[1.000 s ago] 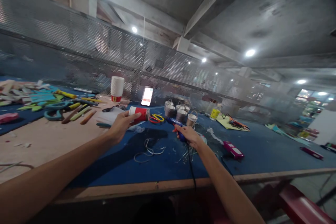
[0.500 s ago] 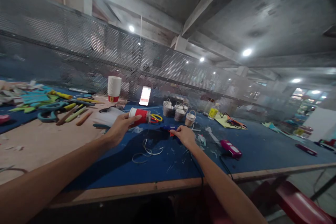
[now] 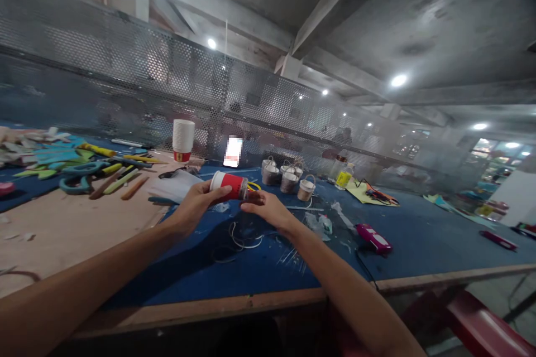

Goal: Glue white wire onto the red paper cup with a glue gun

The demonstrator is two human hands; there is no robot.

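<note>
Left hand (image 3: 200,201) clamped on red-and-white cup (image 3: 231,185), held sideways above blue bench (image 3: 188,281). Right hand (image 3: 270,213) at cup's right end; can't tell whether it's gripping.

The left forearm (image 3: 96,269) is slanting over the worktop's front edge (image 3: 247,300) toward its back edge. The left hand (image 3: 196,199) is gripping, its thumb lying outstretched on the near side, its other fingers mostly hiding. The right forearm (image 3: 343,284) is angling inward over that edge; the right hand (image 3: 270,212) is hanging near the left, thumb and bent fingers pointing toward it.
</note>
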